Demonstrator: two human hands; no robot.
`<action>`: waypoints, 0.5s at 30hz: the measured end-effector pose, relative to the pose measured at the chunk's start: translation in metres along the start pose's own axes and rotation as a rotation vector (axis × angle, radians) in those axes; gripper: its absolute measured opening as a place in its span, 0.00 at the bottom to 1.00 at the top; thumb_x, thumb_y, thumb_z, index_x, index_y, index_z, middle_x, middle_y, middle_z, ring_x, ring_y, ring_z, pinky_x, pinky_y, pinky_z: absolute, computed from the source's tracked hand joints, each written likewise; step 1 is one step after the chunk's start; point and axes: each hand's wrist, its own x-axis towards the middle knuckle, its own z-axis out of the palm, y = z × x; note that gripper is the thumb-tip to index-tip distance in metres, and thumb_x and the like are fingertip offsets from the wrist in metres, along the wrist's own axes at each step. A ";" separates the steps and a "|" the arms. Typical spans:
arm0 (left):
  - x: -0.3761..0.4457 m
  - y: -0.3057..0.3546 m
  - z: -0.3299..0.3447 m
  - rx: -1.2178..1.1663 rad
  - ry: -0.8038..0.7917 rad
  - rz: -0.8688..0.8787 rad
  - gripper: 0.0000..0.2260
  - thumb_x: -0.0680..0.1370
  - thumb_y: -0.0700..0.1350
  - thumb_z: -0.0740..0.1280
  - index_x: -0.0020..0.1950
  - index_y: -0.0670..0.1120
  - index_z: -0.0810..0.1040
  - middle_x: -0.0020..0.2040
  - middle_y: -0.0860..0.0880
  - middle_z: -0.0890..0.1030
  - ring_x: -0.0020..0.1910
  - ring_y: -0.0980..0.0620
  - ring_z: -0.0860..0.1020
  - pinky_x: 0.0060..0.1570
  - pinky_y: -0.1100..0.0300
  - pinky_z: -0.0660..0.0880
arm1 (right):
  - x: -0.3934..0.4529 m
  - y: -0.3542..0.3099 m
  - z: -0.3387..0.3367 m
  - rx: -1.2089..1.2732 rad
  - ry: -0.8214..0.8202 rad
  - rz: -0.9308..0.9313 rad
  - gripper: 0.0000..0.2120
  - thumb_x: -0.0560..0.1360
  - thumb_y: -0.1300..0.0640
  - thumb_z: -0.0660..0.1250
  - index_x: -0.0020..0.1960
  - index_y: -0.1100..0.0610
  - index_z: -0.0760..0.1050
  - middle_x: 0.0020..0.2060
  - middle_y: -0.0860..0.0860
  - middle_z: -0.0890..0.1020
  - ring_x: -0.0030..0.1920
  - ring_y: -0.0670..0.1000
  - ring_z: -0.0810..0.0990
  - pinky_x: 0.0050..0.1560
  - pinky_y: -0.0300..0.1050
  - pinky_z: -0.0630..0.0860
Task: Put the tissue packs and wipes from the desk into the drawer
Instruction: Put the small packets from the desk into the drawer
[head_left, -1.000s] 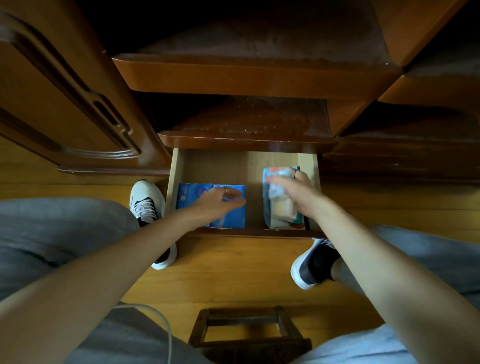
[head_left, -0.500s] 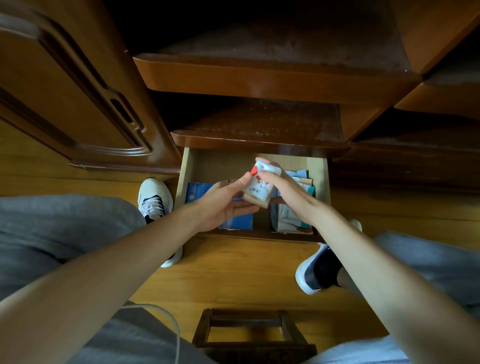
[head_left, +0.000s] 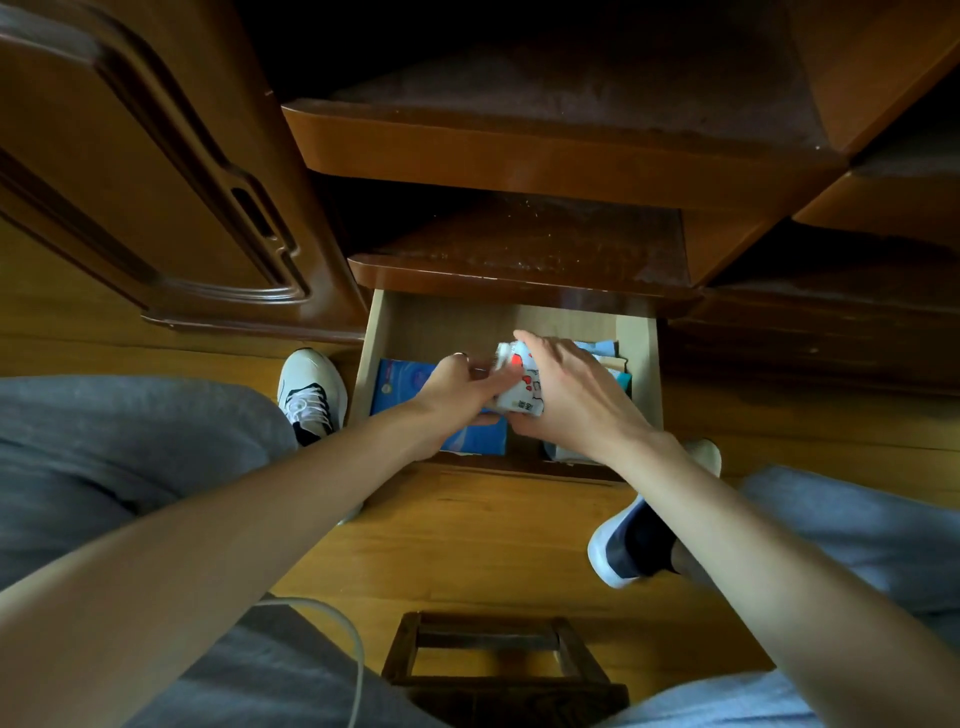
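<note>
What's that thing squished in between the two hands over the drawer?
A small white tissue pack with red marks, held between the left hand and right hand, above the open drawer. The head view shows it.

White pack (head_left: 521, 388) with red hearts; blue packs (head_left: 402, 387).

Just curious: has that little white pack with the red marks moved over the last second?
Yes. The white pack, held by both the left hand and the right hand, has come leftward from the drawer's right side to its middle.
</note>
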 end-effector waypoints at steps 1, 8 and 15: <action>0.000 -0.001 0.001 0.062 0.012 0.012 0.21 0.77 0.54 0.70 0.64 0.43 0.77 0.55 0.47 0.84 0.52 0.53 0.84 0.51 0.55 0.83 | -0.002 0.000 0.003 -0.016 -0.003 -0.006 0.46 0.69 0.46 0.78 0.80 0.58 0.60 0.67 0.58 0.77 0.65 0.56 0.78 0.60 0.49 0.77; 0.004 -0.005 -0.004 0.029 0.043 0.012 0.22 0.79 0.58 0.67 0.69 0.49 0.73 0.61 0.51 0.79 0.61 0.53 0.77 0.61 0.55 0.75 | 0.009 0.033 0.021 0.173 -0.037 0.130 0.48 0.66 0.47 0.80 0.78 0.57 0.60 0.66 0.57 0.77 0.62 0.55 0.79 0.56 0.49 0.80; 0.010 -0.007 -0.018 -0.045 0.190 -0.118 0.19 0.80 0.53 0.67 0.68 0.49 0.72 0.60 0.48 0.78 0.51 0.52 0.83 0.59 0.52 0.77 | 0.024 0.068 0.078 -0.081 -0.472 0.174 0.51 0.67 0.45 0.80 0.81 0.57 0.56 0.71 0.58 0.73 0.71 0.60 0.71 0.70 0.56 0.70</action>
